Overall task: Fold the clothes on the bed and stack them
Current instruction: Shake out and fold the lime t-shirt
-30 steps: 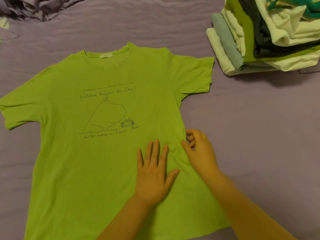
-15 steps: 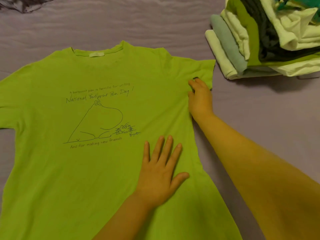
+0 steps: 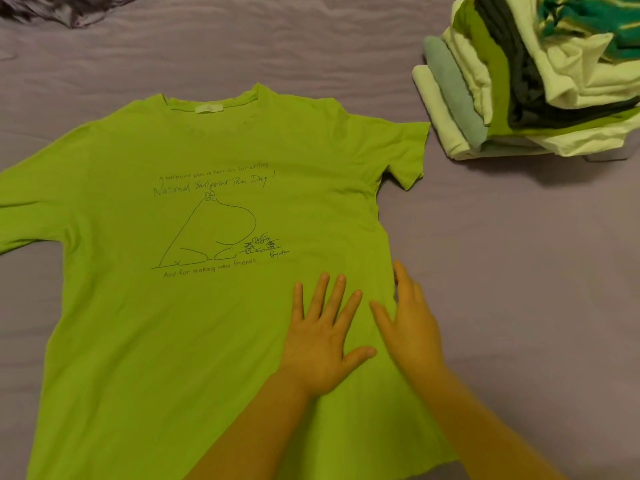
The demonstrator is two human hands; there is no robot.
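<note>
Both hands, the left hand (image 3: 320,344) and right hand (image 3: 410,327), press flat with fingers straight (spread apart) on the green shirt (image 3: 166,341).

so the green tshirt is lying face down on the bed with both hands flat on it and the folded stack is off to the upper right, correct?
Not quite: the green t-shirt lies face up, its printed drawing and lettering showing in the head view. The rest holds: the left hand and right hand rest flat on it, and the folded stack sits at the upper right on the bed.
</note>
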